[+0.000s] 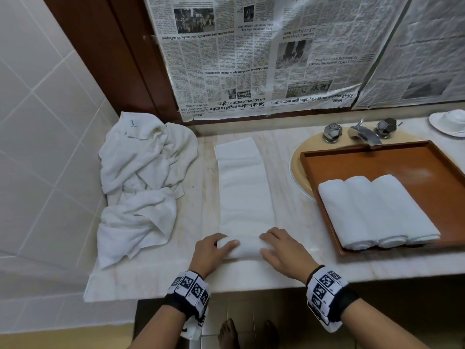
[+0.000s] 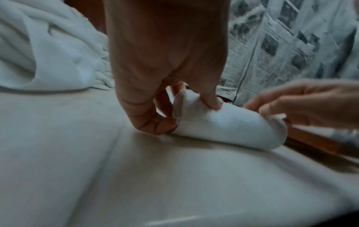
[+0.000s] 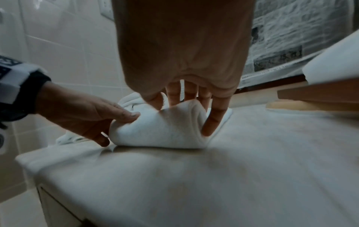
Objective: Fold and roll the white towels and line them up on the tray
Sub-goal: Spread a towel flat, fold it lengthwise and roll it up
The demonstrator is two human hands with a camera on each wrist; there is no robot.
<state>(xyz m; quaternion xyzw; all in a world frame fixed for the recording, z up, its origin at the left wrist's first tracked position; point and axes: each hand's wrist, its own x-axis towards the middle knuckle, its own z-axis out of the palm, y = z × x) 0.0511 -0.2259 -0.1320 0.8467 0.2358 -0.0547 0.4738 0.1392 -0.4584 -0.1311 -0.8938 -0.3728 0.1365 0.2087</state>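
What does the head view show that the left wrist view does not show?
Only the head view: three rolled towels side by side in the tray, the tap, and the flat unrolled part of the towel on the counter.

Only the left wrist view: the open end of the roll, with a curled finger at its base and the thumb pressing on top.

Both: the left hand and right hand on the roll, the pile of loose towels, the newspaper.

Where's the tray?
In the head view, the tray sits on the right, over the sink, holding three rolled towels.
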